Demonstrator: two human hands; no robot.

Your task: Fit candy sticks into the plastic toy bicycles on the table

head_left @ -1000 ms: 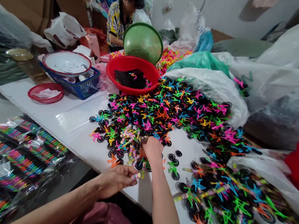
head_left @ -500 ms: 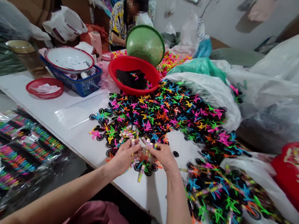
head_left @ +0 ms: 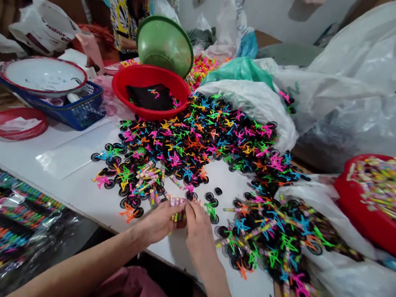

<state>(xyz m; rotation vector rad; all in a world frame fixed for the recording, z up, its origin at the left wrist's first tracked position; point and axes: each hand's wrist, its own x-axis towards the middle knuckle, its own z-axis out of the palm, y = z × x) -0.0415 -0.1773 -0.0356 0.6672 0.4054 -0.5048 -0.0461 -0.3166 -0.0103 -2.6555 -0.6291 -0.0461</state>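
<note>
At the near edge of the white table, both hands meet in front of me. My left hand (head_left: 163, 217) is closed around a small bundle of short printed tubes (head_left: 178, 202), pink, white and yellow. My right hand (head_left: 196, 218) is closed at the bundle's right end, thumb and fingers pressed together; its fingertips are partly hidden. Just beyond lies a loose pile of similar printed tubes (head_left: 149, 176). Small toy bicycles (head_left: 191, 143) in bright plastic with black wheels are heaped behind. A green toy bicycle (head_left: 211, 210) lies right of my right hand.
A red basin (head_left: 120, 85) and a tilted green basin (head_left: 164, 45) stand behind the heap. Left are a blue basket (head_left: 86, 109) and a red tray (head_left: 14, 124). Another heap of bicycles (head_left: 277, 235) and a red tub of tubes (head_left: 347, 200) lie right. A person (head_left: 122, 20) sits opposite.
My hands were apart over a toy bicycle and tubes; now they are together, around the bundle. The view has swung to the right.
</note>
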